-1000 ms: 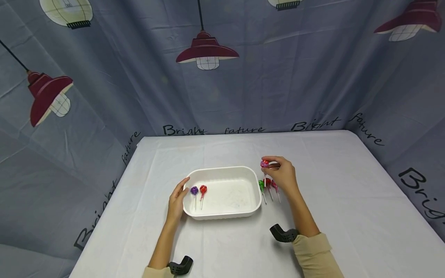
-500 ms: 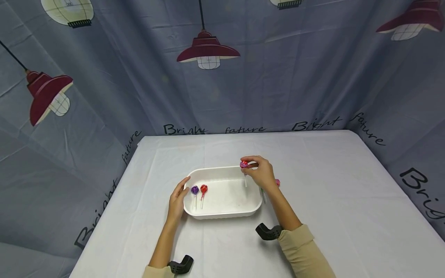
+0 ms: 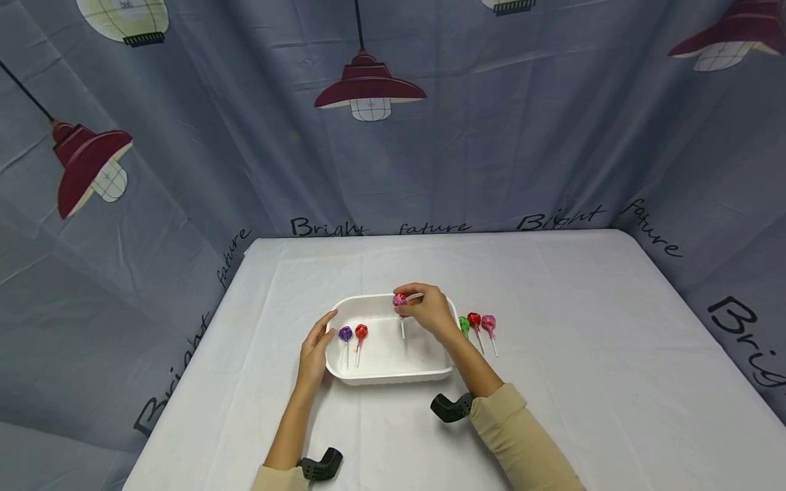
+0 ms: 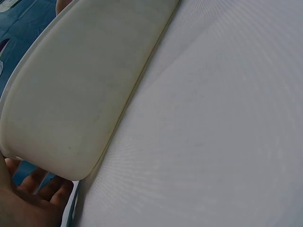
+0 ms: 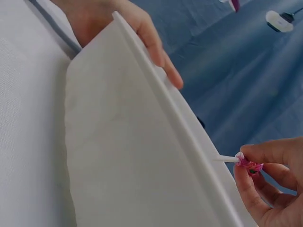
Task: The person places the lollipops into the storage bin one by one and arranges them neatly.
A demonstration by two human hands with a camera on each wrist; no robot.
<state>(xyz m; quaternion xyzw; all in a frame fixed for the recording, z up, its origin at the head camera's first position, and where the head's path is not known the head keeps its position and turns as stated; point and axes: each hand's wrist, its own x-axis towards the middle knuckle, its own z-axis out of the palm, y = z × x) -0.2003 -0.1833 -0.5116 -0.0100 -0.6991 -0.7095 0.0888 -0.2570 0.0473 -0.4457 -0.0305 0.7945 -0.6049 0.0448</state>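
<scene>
In the head view my right hand is over the white tray. It pinches a pink and red lollipop at the wrapped candy, the white stick pointing down into the tray. The right wrist view shows this lollipop between thumb and fingers, its stick close to the rim. My left hand grips the tray's left end, thumb at the rim and fingers around the outside. Inside the tray, towards its left end, a purple lollipop and a red lollipop lie side by side.
Just right of the tray, a green lollipop, a red lollipop and a pink lollipop lie in a row on the white-covered table. Behind the table hangs a grey-blue curtain with printed lamps.
My right hand has carried the pink and red lollipop leftward, from above the loose lollipops to over the tray's middle. My left hand has kept its place on the tray.
</scene>
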